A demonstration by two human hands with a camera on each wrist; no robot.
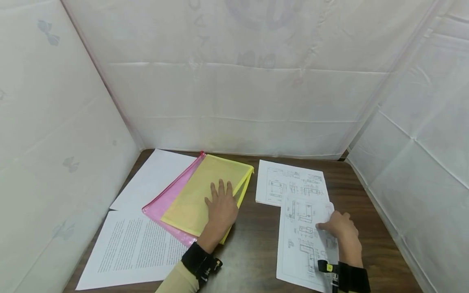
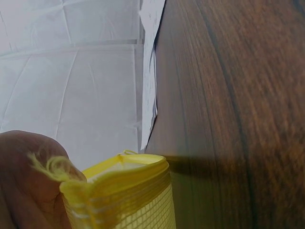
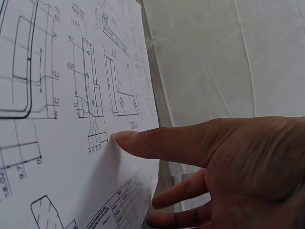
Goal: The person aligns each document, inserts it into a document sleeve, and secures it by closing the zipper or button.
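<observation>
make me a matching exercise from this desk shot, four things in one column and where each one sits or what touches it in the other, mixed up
Things:
1. yellow mesh pouch
2. pink pouch
3. drawing sheet
4. printed text page

Places:
A. near left corner of the table
B. under the right hand, edge lifted
C. under the flat left hand
D. beneath the yellow one

Pairs: 1-C, 2-D, 3-B, 4-A

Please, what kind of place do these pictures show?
Probably a desk set up for paperwork inside a screened booth: a dark wooden table, white fabric sheets hung around it, and papers such as the printed technical drawing sheet and a yellow mesh zip folder.
</observation>
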